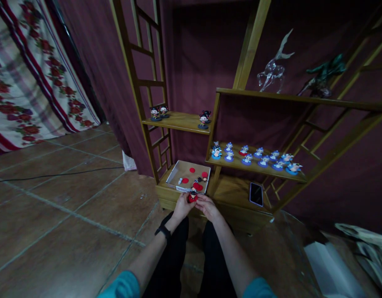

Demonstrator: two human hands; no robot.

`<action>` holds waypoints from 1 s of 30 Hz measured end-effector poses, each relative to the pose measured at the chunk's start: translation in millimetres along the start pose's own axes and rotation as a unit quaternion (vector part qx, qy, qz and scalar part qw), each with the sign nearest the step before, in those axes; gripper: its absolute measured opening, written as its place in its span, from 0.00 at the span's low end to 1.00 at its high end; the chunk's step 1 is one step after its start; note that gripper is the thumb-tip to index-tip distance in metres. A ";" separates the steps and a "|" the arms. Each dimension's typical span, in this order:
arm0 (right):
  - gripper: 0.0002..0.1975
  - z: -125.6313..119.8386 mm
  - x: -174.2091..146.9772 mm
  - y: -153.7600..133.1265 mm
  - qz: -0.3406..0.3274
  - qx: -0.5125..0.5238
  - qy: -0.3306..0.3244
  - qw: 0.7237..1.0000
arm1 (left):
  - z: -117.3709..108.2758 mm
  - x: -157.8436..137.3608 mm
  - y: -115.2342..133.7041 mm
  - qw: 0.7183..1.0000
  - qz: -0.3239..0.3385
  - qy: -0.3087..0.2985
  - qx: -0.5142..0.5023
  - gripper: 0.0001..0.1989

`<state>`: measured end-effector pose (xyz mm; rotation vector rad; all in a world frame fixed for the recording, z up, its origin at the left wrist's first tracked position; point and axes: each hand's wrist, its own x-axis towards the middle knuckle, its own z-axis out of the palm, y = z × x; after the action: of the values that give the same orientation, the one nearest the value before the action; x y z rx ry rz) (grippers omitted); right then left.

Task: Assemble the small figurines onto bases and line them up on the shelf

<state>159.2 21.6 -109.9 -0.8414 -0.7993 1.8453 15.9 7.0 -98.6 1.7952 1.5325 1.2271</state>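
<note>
Red-based figurine is held low in front of the person, just beside the near wall of the shallow cardboard box. The thumb and fingers of the left hand are clamped on it; the fingers of the right hand lie close together against its other side, and from where I stand I cannot tell whether they pinch it or merely steady it. That is the first worry: so small a thing, held by the fingertips, could spin or slip if the two hands press unevenly, and a drop onto the tiled floor might chip it. If the figure and its base are separate parts, which I can't make out, a twist could part them. In the box, red discs and small dark-and-white pieces lie scattered, so a careless reach could knock or muddle them. The box sits near the front of the bottom ledge, where a bumped forearm could shift it. Above, black-haired figurines stand on a narrow shelf; to the right, purple-based figurines stand close together, and a brushing sleeve might topple several.
</note>
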 end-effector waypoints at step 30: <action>0.20 5.1 -5.5 -1.4 -0.009 -0.100 -0.002 0.995 | 1.4 -7.3 19.4 0.997 0.041 -0.031 0.063 0.11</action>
<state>157.5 16.2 -104.8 -0.9521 -1.0037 1.7721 27.4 -4.7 -85.8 1.9752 1.5459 1.1223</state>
